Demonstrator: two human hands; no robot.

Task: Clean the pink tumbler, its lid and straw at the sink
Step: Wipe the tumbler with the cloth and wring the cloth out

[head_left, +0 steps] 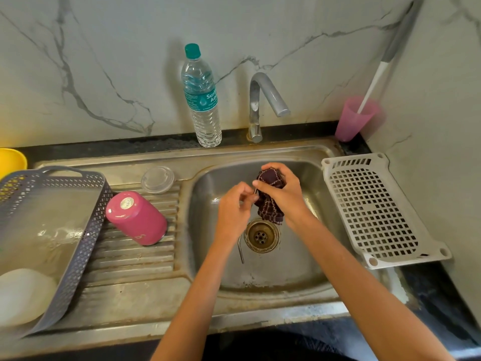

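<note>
Tumbler [138, 218] stands on the drainboard [130, 259], left of the basin [286, 269], lid [157, 179] behind.

Home kitchen: steel sink [260, 282], tap [263, 100].

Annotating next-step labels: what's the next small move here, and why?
Probably slide the cloth down the straw: the right hand grips it at the straw's upper part, the left hand pinches the straw, and its lower end by the drain is uncovered.
</note>
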